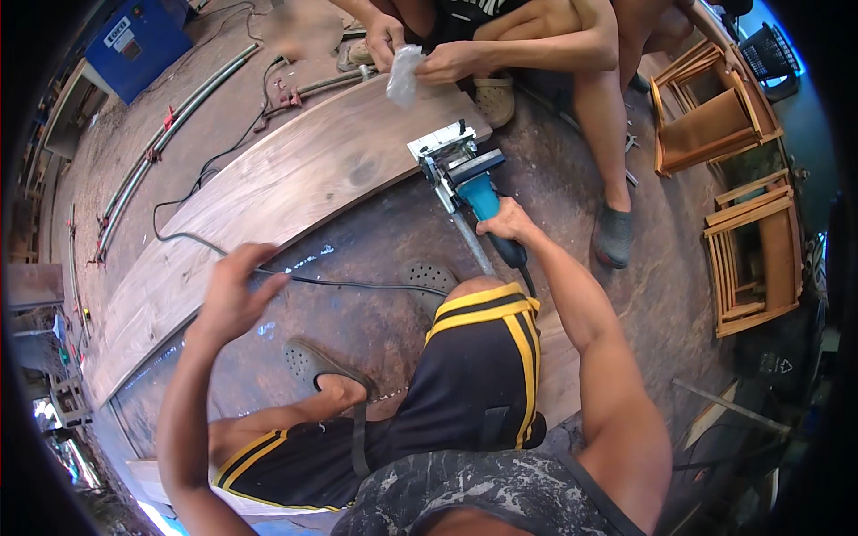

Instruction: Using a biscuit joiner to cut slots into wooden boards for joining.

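Observation:
My right hand (507, 221) grips the teal and black body of a plate joiner (480, 193). The tool's metal fence rests at the near edge of a long wooden board (295, 165), close to its far right end. My left hand (239, 290) is raised over the near edge of the board with its fingers apart, nothing in it. A black power cord (349, 284) passes by that hand and crosses the board. Whether the hand touches the cord I cannot tell.
Across the board, a co-worker's hands (411, 62) hold a clear plastic bag (405, 79). Long bar clamps (161, 143) lie on the floor at left, near a blue box (138, 49). Wooden frames (751, 255) stand at right. My feet in clogs (317, 362) are beside the board.

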Available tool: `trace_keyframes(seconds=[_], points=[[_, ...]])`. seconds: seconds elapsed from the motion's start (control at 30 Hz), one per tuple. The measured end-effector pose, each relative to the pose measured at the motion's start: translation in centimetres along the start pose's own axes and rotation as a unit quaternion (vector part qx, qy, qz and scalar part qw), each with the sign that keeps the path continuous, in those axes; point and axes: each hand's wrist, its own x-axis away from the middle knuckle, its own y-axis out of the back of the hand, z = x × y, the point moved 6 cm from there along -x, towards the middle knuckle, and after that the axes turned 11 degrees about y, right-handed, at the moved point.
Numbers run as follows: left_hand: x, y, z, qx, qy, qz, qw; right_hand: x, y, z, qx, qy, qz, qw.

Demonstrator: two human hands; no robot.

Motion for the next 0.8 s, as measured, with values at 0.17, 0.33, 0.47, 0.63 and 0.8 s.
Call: trace_keyframes(seconds=[0.17, 0.33, 0.47, 0.63, 0.8], points=[[-12.4, -11.9, -5.4, 0.0, -0.074, 0.054, 0.996, 0.0, 0.3, -1.1, 0.016, -0.001, -0.009, 1.0], [-22.5, -21.7, -4.9, -0.043, -0.085, 0.071, 0.993, -0.7, -0.5, -0.7, 0.009, -0.011, -0.009, 1.0], [-27.2, -25.4, -6.0, -0.134, -0.081, 0.106, 0.982, 0.0, 0.4, 0.0, -0.001, -0.014, 0.015, 1.0], [-29.6, -26.4, -5.3, -0.192, -0.038, 0.18, 0.964, -0.4, 1.2, 0.9, 0.001, 0.006, 0.032, 0.999], [-28.9, -26.6, -5.1, -0.223, -0.043, 0.15, 0.962, 1.4, 1.0, -0.2, -0.063, 0.009, 0.035, 0.997]])
